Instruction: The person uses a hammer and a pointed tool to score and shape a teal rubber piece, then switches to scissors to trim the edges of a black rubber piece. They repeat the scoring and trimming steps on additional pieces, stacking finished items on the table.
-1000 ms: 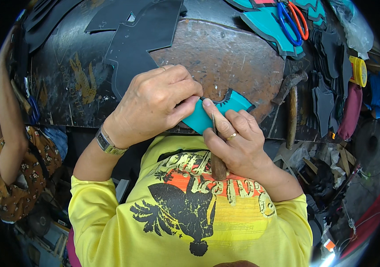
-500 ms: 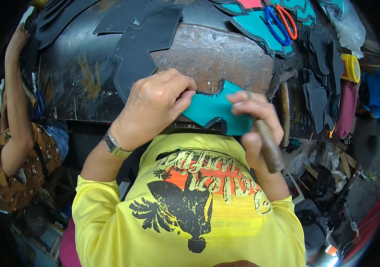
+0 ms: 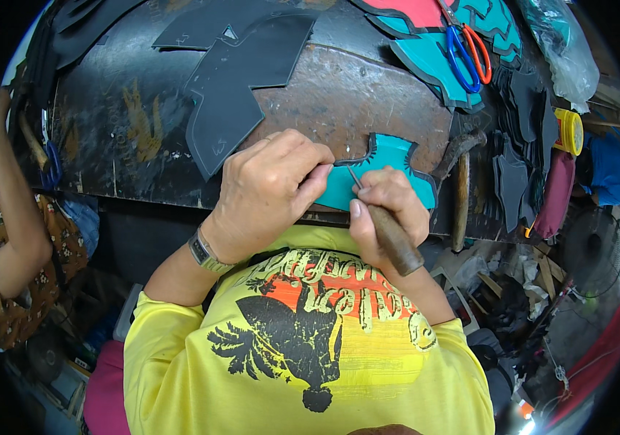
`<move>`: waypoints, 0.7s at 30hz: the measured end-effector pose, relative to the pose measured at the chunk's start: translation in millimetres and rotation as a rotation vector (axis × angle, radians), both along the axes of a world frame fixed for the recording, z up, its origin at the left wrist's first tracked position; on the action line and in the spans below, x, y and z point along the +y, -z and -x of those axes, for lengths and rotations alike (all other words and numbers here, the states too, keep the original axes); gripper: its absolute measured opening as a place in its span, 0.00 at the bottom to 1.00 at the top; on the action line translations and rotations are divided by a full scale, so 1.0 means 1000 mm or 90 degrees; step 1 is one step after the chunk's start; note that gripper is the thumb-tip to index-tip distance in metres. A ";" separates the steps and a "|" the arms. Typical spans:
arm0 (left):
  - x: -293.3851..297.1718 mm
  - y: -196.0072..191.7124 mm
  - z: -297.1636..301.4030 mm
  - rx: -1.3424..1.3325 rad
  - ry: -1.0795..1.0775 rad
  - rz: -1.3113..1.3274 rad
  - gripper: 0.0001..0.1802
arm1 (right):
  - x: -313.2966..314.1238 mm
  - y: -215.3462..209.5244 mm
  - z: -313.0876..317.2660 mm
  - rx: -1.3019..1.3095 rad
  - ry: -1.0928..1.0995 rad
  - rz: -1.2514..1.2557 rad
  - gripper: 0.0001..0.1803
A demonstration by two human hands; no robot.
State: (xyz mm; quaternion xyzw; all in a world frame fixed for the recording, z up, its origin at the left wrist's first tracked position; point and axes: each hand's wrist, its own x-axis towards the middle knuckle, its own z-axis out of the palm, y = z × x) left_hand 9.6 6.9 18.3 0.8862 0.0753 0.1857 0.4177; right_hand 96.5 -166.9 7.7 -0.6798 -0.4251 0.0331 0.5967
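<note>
A teal cut leather piece [image 3: 389,170] with a dark edge lies at the near edge of the dark worn workbench [image 3: 339,94]. My left hand [image 3: 270,188] pinches its left end with fingers closed on it. My right hand [image 3: 386,210] grips an awl-like tool with a brown wooden handle [image 3: 395,241]. The tool's thin metal tip touches the teal piece between my two hands. A wristwatch sits on my left wrist.
Black cut pieces [image 3: 233,87] lie on the bench's left and middle. Teal and red pieces with blue and orange scissors [image 3: 466,51] are at the back right. A hammer [image 3: 461,181] lies right of the teal piece. Another person's arm [image 3: 12,210] is at the far left.
My right hand turned the wooden-handled tool and brought its tip down onto the teal piece. The teal piece now lies flatter on the bench edge, still pinched by my left hand.
</note>
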 end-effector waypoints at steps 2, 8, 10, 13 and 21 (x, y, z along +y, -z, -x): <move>0.000 0.000 -0.001 0.007 -0.003 0.003 0.06 | 0.000 0.002 -0.001 -0.060 -0.001 0.025 0.16; 0.001 0.000 -0.003 0.018 -0.016 0.005 0.07 | 0.004 0.001 0.002 -0.098 -0.005 0.081 0.16; 0.001 0.000 -0.003 0.014 -0.017 -0.003 0.07 | 0.005 0.001 0.002 -0.103 -0.004 0.091 0.16; 0.001 0.001 -0.004 0.015 -0.014 -0.001 0.07 | 0.006 0.000 0.002 -0.108 -0.003 0.107 0.16; 0.001 -0.006 0.009 0.093 -0.021 0.014 0.06 | 0.007 -0.001 0.001 -0.139 -0.026 0.134 0.15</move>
